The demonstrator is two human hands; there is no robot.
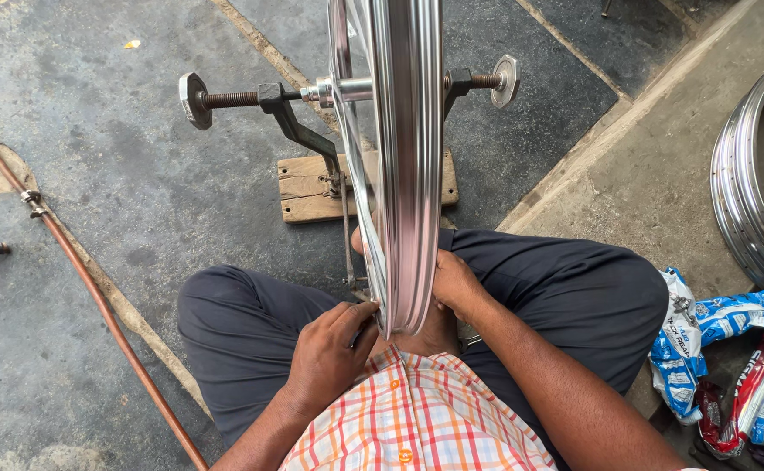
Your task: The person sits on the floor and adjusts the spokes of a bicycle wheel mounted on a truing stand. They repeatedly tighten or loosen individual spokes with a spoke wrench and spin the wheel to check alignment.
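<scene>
1. Nearest, the left hand [328, 353] is curled against the near left edge of the shiny wheel rim [406, 166], fingers pinched at a spoke; whether it grips a tool cannot be told.
2. The right hand [457, 283] clasps the rim's right side, just opposite.
3. The rim stands upright between the crossed knees, carried on a truing stand [299, 131] with a threaded axle.
4. The stand rests on a wooden block [305, 187].
5. Around lie a grey stone floor [94, 157], a copper pipe [94, 296], blue wrappers [731, 318] and a second rim [740, 205].
</scene>
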